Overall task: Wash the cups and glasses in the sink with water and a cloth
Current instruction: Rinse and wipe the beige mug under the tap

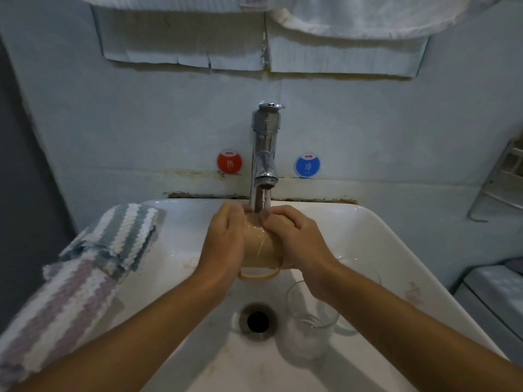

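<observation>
Pale tiled wall, white sink (pixel 376 233) filling frame centre. Beige mug (pixel 261 247) held on its side directly under faucet (pixel 264 154), water running over it, handle (pixel 259 274) pointing down toward camera. Left hand (pixel 223 239) curled round one end, right hand (pixel 297 236) curled round the other, fingertips of both meeting at top near the stream. Looks ceramic: stiff, moderately heavy, chips on impact; wet glaze likely slippery, so palms around the body or a finger through the handle safer than fingertip pinch. Clear glass (pixel 310 318) standing lower right of centre, just beside drain (pixel 258 321), partly under right forearm; second glass (pixel 359 267) faint behind that arm, hard to make out. Both thin, fragile, easy to knock when lowering the mug. Striped cloths (pixel 93 267) draped over sink's left rim, untouched. Room: spout close above mug, basin walls close either side, free floor mainly lower left of drain. Wire rack (pixel 503 176) at right edge, well apart.
</observation>
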The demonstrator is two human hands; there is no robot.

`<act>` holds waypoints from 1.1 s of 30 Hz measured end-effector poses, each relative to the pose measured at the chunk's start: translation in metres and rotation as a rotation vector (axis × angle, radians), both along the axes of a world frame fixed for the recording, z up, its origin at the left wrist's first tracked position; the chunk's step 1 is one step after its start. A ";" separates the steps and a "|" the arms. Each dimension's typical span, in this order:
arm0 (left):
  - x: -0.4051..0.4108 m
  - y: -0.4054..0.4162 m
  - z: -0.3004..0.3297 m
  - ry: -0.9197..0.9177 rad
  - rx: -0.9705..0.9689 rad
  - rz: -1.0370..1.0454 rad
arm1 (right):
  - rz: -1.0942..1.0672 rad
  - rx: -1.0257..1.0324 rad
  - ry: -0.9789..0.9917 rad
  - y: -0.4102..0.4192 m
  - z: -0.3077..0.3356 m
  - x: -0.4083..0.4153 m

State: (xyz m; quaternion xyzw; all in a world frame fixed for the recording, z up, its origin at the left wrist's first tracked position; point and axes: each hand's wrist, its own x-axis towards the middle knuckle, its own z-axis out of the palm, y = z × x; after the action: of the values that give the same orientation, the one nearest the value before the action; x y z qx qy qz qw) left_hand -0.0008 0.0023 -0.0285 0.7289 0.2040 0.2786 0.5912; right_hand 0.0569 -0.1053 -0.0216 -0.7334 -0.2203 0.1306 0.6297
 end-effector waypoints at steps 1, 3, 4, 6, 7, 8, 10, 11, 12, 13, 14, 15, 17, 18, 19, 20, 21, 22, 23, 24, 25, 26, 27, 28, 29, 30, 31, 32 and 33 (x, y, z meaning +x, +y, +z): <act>0.000 -0.001 0.000 0.011 0.004 -0.016 | -0.007 0.006 -0.008 0.001 -0.002 0.000; -0.001 -0.002 0.001 0.047 0.009 -0.064 | -0.031 0.013 0.000 0.002 -0.004 0.000; 0.000 -0.002 0.000 0.060 0.030 -0.080 | -0.045 0.012 0.009 0.002 -0.004 0.000; 0.001 -0.001 0.000 0.066 0.082 -0.078 | -0.063 0.004 0.028 0.001 -0.005 0.002; 0.001 0.000 0.000 0.054 0.093 -0.058 | -0.059 0.000 0.041 0.001 -0.004 0.002; 0.001 0.001 0.001 0.039 0.091 -0.030 | -0.051 -0.003 0.056 0.002 -0.003 0.002; 0.000 0.002 0.003 0.012 0.054 0.018 | -0.032 -0.026 0.117 0.002 -0.001 0.002; 0.000 0.003 0.003 -0.004 0.042 0.028 | -0.022 -0.036 0.176 0.002 0.001 0.002; -0.001 0.003 0.003 -0.019 0.051 0.029 | -0.009 -0.037 0.249 0.002 0.003 0.001; -0.001 0.002 0.003 -0.026 0.076 0.023 | 0.003 -0.031 0.319 0.001 0.005 0.002; -0.001 0.001 0.003 -0.025 0.103 0.014 | 0.009 -0.037 0.357 -0.001 0.007 0.003; -0.001 0.000 0.003 -0.019 0.122 0.003 | 0.011 -0.055 0.355 -0.003 0.007 0.005; 0.000 0.000 0.002 -0.003 0.116 -0.024 | 0.009 -0.078 0.307 -0.006 0.006 0.008; 0.000 0.000 0.002 0.019 0.081 -0.035 | 0.004 -0.077 0.285 -0.006 0.005 0.009; 0.000 0.000 0.003 0.052 0.024 -0.047 | 0.000 -0.071 0.261 -0.005 0.005 0.010; -0.001 0.001 0.004 0.091 -0.054 -0.061 | -0.006 -0.063 0.236 -0.004 0.004 0.010; -0.001 0.000 0.005 0.125 -0.138 -0.077 | -0.014 -0.052 0.216 -0.004 0.003 0.010; -0.002 -0.001 0.006 0.156 -0.199 -0.086 | -0.023 -0.038 0.203 -0.003 0.003 0.010; -0.002 -0.002 0.008 0.182 -0.217 -0.088 | -0.030 -0.032 0.190 -0.003 0.003 0.010; -0.003 -0.003 0.009 0.195 -0.213 -0.086 | -0.032 -0.037 0.178 -0.003 0.003 0.010; -0.003 -0.003 0.009 0.186 -0.215 -0.088 | -0.029 -0.045 0.172 -0.003 0.004 0.011; -0.003 -0.002 0.009 0.163 -0.227 -0.092 | -0.023 -0.052 0.176 -0.003 0.004 0.011; -0.002 -0.002 0.008 0.141 -0.232 -0.089 | -0.017 -0.059 0.185 -0.003 0.004 0.011; -0.002 -0.001 0.007 0.124 -0.226 -0.077 | -0.009 -0.070 0.193 -0.003 0.005 0.011; -0.001 0.000 0.007 0.112 -0.227 -0.061 | -0.002 -0.081 0.202 -0.003 0.005 0.011; 0.000 0.001 0.006 0.100 -0.241 -0.043 | -0.004 -0.085 0.220 -0.003 0.006 0.010; 0.002 0.001 0.006 0.088 -0.262 -0.021 | -0.013 -0.081 0.247 -0.003 0.006 0.009; 0.002 0.002 0.005 0.080 -0.278 0.000 | -0.022 -0.079 0.273 -0.004 0.007 0.009; 0.004 0.003 0.005 0.081 -0.285 0.008 | -0.030 -0.083 0.288 -0.004 0.007 0.008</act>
State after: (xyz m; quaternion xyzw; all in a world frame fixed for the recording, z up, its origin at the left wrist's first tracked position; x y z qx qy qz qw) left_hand 0.0028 0.0051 -0.0236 0.6475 0.2680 0.2193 0.6789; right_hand 0.0652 -0.1094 -0.0146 -0.7356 -0.1113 0.2338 0.6259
